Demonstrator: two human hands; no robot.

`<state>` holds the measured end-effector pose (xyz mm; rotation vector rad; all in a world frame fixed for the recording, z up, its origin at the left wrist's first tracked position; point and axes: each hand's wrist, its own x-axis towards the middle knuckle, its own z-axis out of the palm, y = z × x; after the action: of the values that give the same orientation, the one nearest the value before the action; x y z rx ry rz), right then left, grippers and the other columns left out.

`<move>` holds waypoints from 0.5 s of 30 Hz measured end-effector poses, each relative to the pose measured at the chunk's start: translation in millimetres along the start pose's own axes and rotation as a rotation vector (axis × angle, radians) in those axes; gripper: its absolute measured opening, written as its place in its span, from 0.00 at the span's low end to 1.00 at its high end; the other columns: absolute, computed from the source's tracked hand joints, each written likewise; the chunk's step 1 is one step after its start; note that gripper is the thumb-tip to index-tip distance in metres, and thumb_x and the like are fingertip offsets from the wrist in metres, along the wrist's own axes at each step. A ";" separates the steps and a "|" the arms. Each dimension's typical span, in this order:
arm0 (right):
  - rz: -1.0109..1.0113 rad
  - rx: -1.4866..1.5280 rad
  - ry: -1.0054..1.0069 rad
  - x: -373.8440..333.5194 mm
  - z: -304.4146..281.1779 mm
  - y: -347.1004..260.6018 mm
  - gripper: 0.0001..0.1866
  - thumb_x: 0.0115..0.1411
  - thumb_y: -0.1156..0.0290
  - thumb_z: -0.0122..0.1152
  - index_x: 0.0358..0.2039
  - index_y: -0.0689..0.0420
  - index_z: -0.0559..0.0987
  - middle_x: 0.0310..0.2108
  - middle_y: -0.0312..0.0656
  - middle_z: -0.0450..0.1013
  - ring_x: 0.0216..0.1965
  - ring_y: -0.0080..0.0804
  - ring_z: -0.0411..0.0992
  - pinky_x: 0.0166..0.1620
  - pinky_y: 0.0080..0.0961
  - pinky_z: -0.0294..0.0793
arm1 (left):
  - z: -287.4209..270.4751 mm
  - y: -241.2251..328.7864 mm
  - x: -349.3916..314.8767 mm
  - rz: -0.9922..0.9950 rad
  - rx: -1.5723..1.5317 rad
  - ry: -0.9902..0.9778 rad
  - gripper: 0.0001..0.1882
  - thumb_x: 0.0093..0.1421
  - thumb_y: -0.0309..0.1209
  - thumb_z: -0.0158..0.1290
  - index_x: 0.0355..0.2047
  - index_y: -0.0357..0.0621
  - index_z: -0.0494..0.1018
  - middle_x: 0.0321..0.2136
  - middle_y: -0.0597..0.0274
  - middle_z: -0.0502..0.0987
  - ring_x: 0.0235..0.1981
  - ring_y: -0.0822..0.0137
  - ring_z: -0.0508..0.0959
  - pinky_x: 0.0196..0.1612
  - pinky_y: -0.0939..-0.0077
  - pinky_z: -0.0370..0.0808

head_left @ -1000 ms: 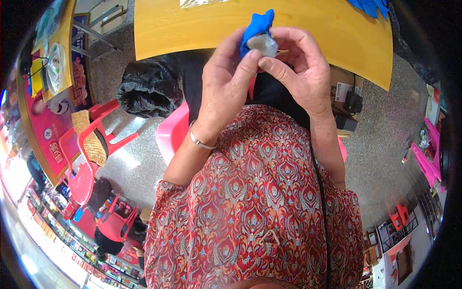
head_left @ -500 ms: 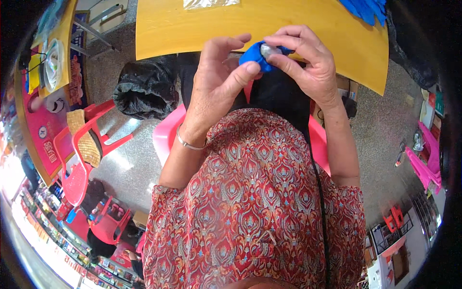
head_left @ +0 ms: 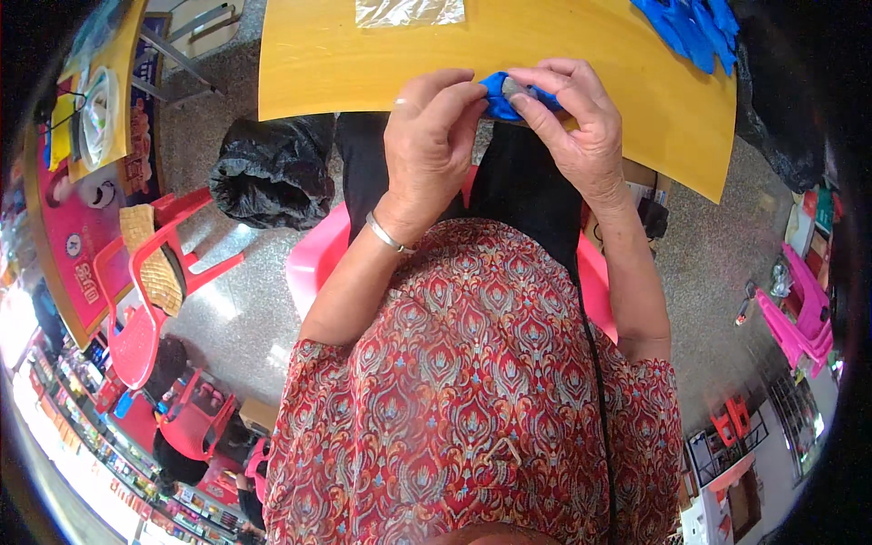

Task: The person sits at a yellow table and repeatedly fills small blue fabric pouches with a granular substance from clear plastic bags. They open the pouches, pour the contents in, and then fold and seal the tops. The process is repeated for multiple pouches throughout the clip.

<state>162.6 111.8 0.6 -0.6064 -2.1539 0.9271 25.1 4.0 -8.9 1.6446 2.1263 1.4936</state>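
Note:
A soft blue piece (head_left: pixel 496 98), cloth-like and crumpled, is held between my two hands over the near edge of the yellow table. My left hand (head_left: pixel 427 136), with a silver bangle at its wrist, pinches the left end of it between thumb and fingers. On the other side, the thumb and forefinger of my right hand (head_left: pixel 581 136) press a small greyish, shiny lump (head_left: pixel 514 89) against the blue piece. What the lump is made of cannot be made out. Part of the blue piece is hidden behind the right fingers.
The yellow table (head_left: pixel 363 73) bears a clear plastic bag (head_left: pixel 409 11) at its far side and a pile of blue glove-like pieces (head_left: pixel 695 36) at far right. A black plastic bag (head_left: pixel 268 173) stands open on the floor, left. Beyond is a red chair (head_left: pixel 141 341).
My left hand has turned, and its fingers, spread before, now close on the left end of the blue piece. My right hand keeps its pinch. More of the table's far side shows.

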 end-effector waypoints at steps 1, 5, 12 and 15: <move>-0.023 -0.013 -0.016 0.8 0.3 2.8 0.12 0.50 0.74 0.66 0.37 0.52 0.80 0.34 0.38 0.70 0.33 0.29 0.72 0.33 0.22 0.73 | -0.5 -0.8 1.7 0.041 0.044 -0.015 0.07 0.50 0.20 0.58 0.31 0.41 0.76 0.33 0.58 0.77 0.33 0.63 0.77 0.34 0.76 0.73; -0.089 -0.114 -0.104 1.1 -0.4 4.4 0.11 0.49 0.72 0.66 0.35 0.50 0.80 0.37 0.38 0.70 0.34 0.33 0.71 0.38 0.28 0.72 | 0.3 -8.0 4.8 0.110 0.102 -0.024 0.07 0.50 0.20 0.57 0.30 0.39 0.73 0.31 0.57 0.75 0.32 0.59 0.75 0.34 0.72 0.73; -0.271 -0.350 -0.282 13.1 -14.5 0.4 0.15 0.45 0.61 0.67 0.35 0.49 0.79 0.41 0.39 0.69 0.42 0.39 0.69 0.44 0.34 0.69 | 4.9 -7.7 -1.9 0.057 0.010 0.021 0.08 0.51 0.17 0.54 0.32 0.37 0.69 0.31 0.53 0.71 0.32 0.56 0.74 0.34 0.72 0.72; -0.310 -0.401 -0.308 17.3 -17.9 -1.3 0.16 0.45 0.60 0.67 0.35 0.49 0.79 0.42 0.40 0.69 0.44 0.40 0.68 0.45 0.35 0.68 | 5.2 -7.4 -4.1 0.060 0.013 0.048 0.08 0.52 0.16 0.53 0.32 0.36 0.69 0.32 0.52 0.71 0.31 0.57 0.74 0.34 0.72 0.72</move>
<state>164.8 129.8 17.7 -0.3102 -2.6460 0.4430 24.5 4.5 -18.8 1.7084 2.1334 1.5549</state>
